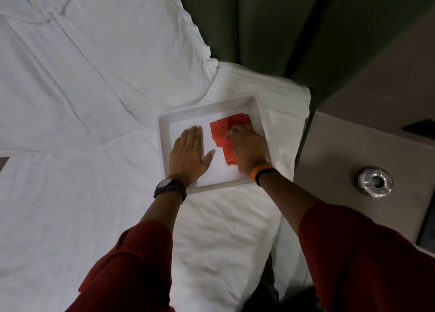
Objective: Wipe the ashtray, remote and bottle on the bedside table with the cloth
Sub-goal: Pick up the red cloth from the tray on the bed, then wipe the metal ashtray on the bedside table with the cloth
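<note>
A white rectangular tray (164, 132) lies on the bed. My left hand (189, 151) rests flat, palm down, on the tray's left half with the fingers together. My right hand (247, 146) presses a red-orange cloth (221, 135) against the tray's floor on its right half, fingers curled over the cloth. A round glass ashtray (375, 181) sits on the brown bedside table (341, 151) to the right, away from both hands. No remote or bottle shows in this view.
White bedding (82, 99) covers the left and middle of the view, with a pillow (277, 95) under the tray's far side. A dark green padded headboard (270, 24) stands behind. A dark object (421, 129) lies at the table's far right edge.
</note>
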{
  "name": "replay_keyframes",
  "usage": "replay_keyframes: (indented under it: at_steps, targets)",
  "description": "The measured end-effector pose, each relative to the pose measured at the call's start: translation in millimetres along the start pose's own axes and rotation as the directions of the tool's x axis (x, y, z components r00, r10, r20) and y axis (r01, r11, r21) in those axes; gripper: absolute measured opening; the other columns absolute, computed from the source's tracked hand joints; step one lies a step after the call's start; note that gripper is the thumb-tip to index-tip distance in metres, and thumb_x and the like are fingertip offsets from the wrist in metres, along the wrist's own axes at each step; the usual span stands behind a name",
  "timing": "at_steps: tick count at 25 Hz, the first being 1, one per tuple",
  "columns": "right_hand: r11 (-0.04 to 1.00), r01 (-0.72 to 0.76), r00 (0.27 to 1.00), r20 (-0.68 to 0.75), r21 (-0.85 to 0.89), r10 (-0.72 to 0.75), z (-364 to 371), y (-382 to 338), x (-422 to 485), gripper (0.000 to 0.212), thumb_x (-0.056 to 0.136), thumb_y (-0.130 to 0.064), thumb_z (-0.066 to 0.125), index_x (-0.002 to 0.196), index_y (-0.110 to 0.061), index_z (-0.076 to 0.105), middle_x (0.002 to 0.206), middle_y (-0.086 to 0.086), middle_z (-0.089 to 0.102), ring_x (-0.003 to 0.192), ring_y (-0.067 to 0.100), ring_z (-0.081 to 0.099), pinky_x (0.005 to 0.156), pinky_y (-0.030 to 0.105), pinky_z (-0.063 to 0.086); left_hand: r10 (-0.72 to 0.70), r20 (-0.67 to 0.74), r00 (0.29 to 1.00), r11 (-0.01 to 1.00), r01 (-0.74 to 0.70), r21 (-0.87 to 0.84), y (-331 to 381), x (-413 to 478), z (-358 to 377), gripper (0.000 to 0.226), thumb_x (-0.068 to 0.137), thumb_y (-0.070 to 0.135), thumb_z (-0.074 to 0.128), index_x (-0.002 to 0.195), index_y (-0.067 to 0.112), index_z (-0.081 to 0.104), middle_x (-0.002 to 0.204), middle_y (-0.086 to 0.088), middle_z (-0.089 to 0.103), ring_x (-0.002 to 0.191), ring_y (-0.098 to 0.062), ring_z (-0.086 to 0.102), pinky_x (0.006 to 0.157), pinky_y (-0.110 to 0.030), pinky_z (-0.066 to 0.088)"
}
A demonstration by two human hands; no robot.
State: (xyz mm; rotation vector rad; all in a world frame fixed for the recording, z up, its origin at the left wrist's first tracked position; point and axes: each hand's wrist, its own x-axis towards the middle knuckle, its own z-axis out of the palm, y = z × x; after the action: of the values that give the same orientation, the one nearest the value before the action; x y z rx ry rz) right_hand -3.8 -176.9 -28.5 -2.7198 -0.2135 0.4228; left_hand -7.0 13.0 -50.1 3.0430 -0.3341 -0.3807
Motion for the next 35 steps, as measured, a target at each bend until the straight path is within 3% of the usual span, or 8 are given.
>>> replay_keyframes:
  at_steps: [8, 14, 17, 21, 24, 27, 29, 35]
  targets:
    - [0.853, -0.004, 0.850, -0.447, 0.523, 0.278, -89, 78, -106, 0.033, 0.082, -0.014, 0.069, 0.114, -0.022, 0.071, 0.116, -0.002, 0.074, 0.105, 0.009, 0.064, 0.093, 0.011, 0.047, 0.152, -0.267, 0.952, 0.986, -0.165, -0.027, 108, 6, -54, 0.082, 0.096, 0.059, 0.044, 0.152, 0.000, 0.031, 0.156, -0.021, 0.042, 0.146, -0.038, 0.039, 0.122, -0.046, 0.035]
    - [0.079, -0.169, 0.704, 0.065, 0.983, 0.707, -61, 235, -254, 0.026, 0.085, 0.006, 0.059, 0.091, -0.017, 0.070, 0.095, -0.002, 0.075, 0.095, 0.018, 0.069, 0.085, 0.030, 0.054, 0.433, -0.220, 0.874, 0.894, -0.448, -0.020, 283, 1, -1, 0.089, 0.095, 0.063, 0.040, 0.157, 0.003, 0.016, 0.166, -0.016, 0.023, 0.157, -0.031, 0.014, 0.129, -0.046, 0.018]
    - [-0.075, -0.198, 0.563, 0.176, 0.977, 0.807, -25, 298, -308, 0.031, 0.090, 0.001, 0.054, 0.081, -0.027, 0.063, 0.092, -0.003, 0.070, 0.098, 0.028, 0.064, 0.076, 0.034, 0.051, 0.546, -0.084, 0.834, 0.834, -0.550, -0.036, 356, -9, 61, 0.085, 0.097, 0.054, 0.047, 0.155, -0.001, 0.019, 0.165, -0.020, 0.024, 0.155, -0.034, 0.019, 0.128, -0.048, 0.021]
    - [-0.062, -0.151, 0.465, 0.126, 0.987, 0.876, 30, 359, -324, 0.008, 0.093, -0.016, 0.059, 0.101, -0.017, 0.058, 0.111, 0.009, 0.068, 0.104, 0.040, 0.068, 0.073, 0.049, 0.062, 0.659, 0.141, 0.739, 0.749, -0.662, -0.033, 411, -1, 133, 0.074, 0.096, 0.028, 0.059, 0.153, -0.003, 0.025, 0.162, -0.023, 0.029, 0.152, -0.037, 0.028, 0.128, -0.046, 0.022]
    - [0.201, -0.145, 0.425, -0.122, 0.969, 0.897, 53, 388, -298, 0.020, 0.087, -0.027, 0.059, 0.106, -0.026, 0.053, 0.125, 0.007, 0.064, 0.112, 0.025, 0.064, 0.091, 0.047, 0.058, 0.652, 0.196, 0.733, 0.758, -0.621, -0.198, 440, 27, 168, 0.086, 0.084, 0.025, 0.070, 0.154, 0.001, 0.026, 0.161, -0.019, 0.031, 0.151, -0.034, 0.028, 0.127, -0.041, 0.023]
    - [0.500, -0.219, 0.547, -0.319, 0.838, 0.774, 69, 409, -257, 0.030, 0.083, -0.024, 0.059, 0.112, -0.031, 0.054, 0.131, 0.003, 0.062, 0.118, 0.015, 0.059, 0.099, 0.026, 0.047, 0.673, 0.187, 0.716, 0.728, -0.595, -0.341, 460, 57, 191, 0.089, 0.080, 0.030, 0.080, 0.151, 0.007, 0.034, 0.156, -0.014, 0.039, 0.146, -0.031, 0.036, 0.122, -0.041, 0.034]
    - [0.651, -0.404, 0.677, -0.269, 0.643, 0.685, 90, 419, -235, 0.045, 0.083, -0.023, 0.062, 0.127, -0.019, 0.054, 0.144, 0.007, 0.055, 0.134, 0.027, 0.050, 0.106, 0.042, 0.044, 0.700, 0.227, 0.677, 0.686, -0.549, -0.478, 467, 75, 200, 0.089, 0.073, 0.034, 0.088, 0.146, 0.009, 0.044, 0.150, -0.011, 0.048, 0.139, -0.030, 0.046, 0.117, -0.044, 0.041]
    - [0.751, -0.505, 0.755, -0.204, 0.425, 0.624, 123, 422, -230, 0.067, 0.098, -0.035, 0.053, 0.157, -0.020, 0.025, 0.167, 0.003, 0.023, 0.156, 0.026, 0.017, 0.121, 0.049, 0.031, 0.715, 0.233, 0.659, 0.679, -0.574, -0.458, 461, 93, 215, 0.101, 0.060, 0.043, 0.093, 0.144, 0.008, 0.049, 0.149, -0.011, 0.053, 0.139, -0.029, 0.046, 0.120, -0.037, 0.033]
